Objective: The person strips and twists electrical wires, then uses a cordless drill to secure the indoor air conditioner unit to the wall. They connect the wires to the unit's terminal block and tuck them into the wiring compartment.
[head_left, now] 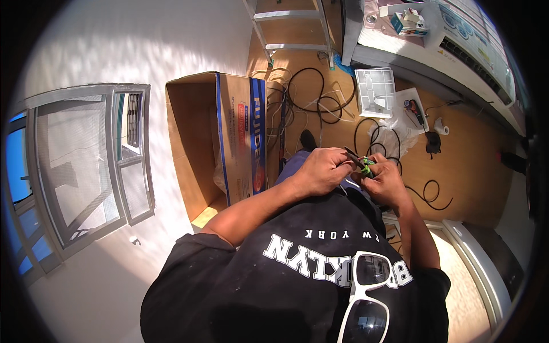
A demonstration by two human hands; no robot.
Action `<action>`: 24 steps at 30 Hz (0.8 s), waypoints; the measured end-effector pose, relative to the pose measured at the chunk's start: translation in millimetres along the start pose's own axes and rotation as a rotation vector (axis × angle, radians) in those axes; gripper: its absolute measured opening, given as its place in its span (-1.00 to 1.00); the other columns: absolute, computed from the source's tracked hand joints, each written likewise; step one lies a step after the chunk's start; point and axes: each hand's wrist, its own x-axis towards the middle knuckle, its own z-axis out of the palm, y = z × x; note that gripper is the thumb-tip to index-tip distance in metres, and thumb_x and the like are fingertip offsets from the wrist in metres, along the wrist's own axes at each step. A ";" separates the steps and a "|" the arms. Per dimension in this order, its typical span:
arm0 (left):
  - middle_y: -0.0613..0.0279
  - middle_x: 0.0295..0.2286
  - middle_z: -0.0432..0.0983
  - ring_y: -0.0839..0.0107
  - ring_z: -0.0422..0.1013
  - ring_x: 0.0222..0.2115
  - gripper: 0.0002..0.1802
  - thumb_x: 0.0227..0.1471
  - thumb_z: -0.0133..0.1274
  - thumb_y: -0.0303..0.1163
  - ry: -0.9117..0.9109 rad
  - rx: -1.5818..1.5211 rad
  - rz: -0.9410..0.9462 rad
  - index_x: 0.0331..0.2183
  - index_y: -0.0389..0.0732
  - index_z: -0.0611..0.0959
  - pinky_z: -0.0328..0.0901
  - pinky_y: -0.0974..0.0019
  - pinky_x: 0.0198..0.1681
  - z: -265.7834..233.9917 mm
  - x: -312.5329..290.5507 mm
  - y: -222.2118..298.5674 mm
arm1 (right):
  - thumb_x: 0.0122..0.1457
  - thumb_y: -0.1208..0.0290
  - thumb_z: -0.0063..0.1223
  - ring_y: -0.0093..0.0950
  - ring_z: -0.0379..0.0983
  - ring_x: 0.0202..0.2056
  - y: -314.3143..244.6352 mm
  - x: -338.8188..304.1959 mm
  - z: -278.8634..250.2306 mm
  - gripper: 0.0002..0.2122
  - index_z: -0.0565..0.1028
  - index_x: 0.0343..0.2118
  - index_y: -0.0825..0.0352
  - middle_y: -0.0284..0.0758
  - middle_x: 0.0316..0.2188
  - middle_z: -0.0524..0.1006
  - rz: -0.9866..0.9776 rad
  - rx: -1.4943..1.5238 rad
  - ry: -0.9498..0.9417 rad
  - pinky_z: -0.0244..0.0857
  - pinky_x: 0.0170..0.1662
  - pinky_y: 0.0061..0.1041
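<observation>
In mid-frame, the left hand pinched a thin dark piece and the right hand gripped a green tool. The job looked started, not finished. Black cords lay loopy, upper middle.

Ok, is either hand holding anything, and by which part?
Right hand: a green-black tool, apparently by its green part. Left hand: at a slim dark piece; its grip is hidden.
</observation>
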 end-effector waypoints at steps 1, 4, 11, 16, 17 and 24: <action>-0.03 -0.36 0.66 0.06 0.62 -0.34 -0.75 0.19 0.13 -0.33 0.013 0.018 -0.031 -0.23 -0.29 0.78 0.47 0.16 -0.24 -1.3 -1.6 -2.0 | 0.15 0.23 0.35 -0.18 0.48 -0.15 2.0 1.9 0.1 -0.81 0.78 -0.25 0.19 -0.15 -0.33 0.64 -0.030 0.014 -0.021 0.39 -0.06 -0.19; -0.04 -0.34 0.69 0.06 0.65 -0.34 -0.74 0.19 0.13 -0.34 0.054 -0.016 -0.072 -0.22 -0.30 0.77 0.48 0.19 -0.23 -6.3 -8.4 -8.4 | 0.18 0.17 0.36 -0.17 0.48 -0.21 2.9 8.2 4.6 -0.78 0.77 -0.28 0.22 -0.13 -0.38 0.62 -0.014 0.092 -0.078 0.38 -0.09 -0.20; 0.07 -0.26 0.73 0.40 0.62 -0.26 -0.71 0.27 0.12 -0.39 0.056 -0.015 -0.201 -0.12 -0.39 0.77 0.46 0.33 -0.09 -11.9 -21.3 -33.0 | 0.24 0.03 0.33 -0.11 0.50 -0.51 -19.0 29.4 22.3 -0.57 0.67 -0.48 0.39 -0.06 -0.62 0.55 0.119 -0.129 -0.167 0.40 -0.32 -0.15; 0.23 -0.45 0.60 0.49 0.47 -0.43 -0.65 0.31 0.02 -0.32 -0.048 -0.476 -0.250 -0.40 -0.39 0.69 0.37 0.37 -0.25 -21.8 -15.7 -36.2 | 0.24 0.04 0.35 -0.38 0.45 -0.65 -25.5 22.4 21.9 -0.53 0.64 -0.57 0.42 -0.23 -0.71 0.53 0.248 0.171 -0.204 0.33 -0.46 -0.28; 0.30 -0.52 0.52 0.53 0.39 -0.49 -0.63 0.30 0.02 -0.31 -0.103 -0.586 -0.288 -0.49 -0.35 0.62 0.33 0.36 -0.34 -22.0 -14.2 -33.2 | 0.27 0.06 0.35 -0.56 0.36 -0.65 -26.2 20.3 22.9 -0.53 0.64 -0.59 0.41 -0.37 -0.74 0.47 0.271 0.318 -0.214 0.24 -0.51 -0.40; 0.52 -0.73 0.19 0.60 0.17 -0.70 -0.50 0.34 -0.07 -0.18 0.040 -1.519 -0.443 -0.67 0.03 0.31 0.23 0.44 -0.54 -1.7 0.1 -16.0 | 0.37 0.18 0.27 -0.69 0.25 -0.65 -39.8 18.6 40.9 -0.67 0.74 -0.24 0.44 -0.50 -0.69 0.40 0.279 1.020 -0.117 0.03 -0.58 -0.54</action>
